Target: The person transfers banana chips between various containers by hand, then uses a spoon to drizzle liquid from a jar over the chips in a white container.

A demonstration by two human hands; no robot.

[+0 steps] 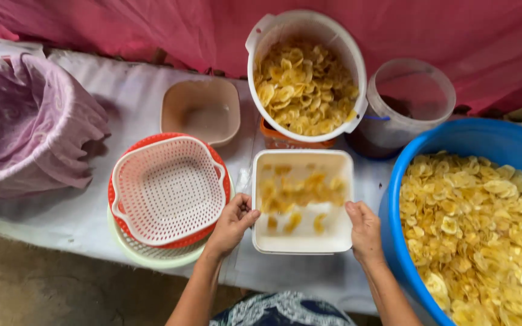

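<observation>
gripping a square white tray (302, 244) of blurred yellow chips (300, 192), both hands.

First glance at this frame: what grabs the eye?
The big blue tub at right, heaped with yellow chips, stands out first, then the white bucket of the same chips at top centre. In the middle, the left hand and right hand grip the sides of a square white tray with a few blurred chips; a red-and-white basket sits left.
</observation>
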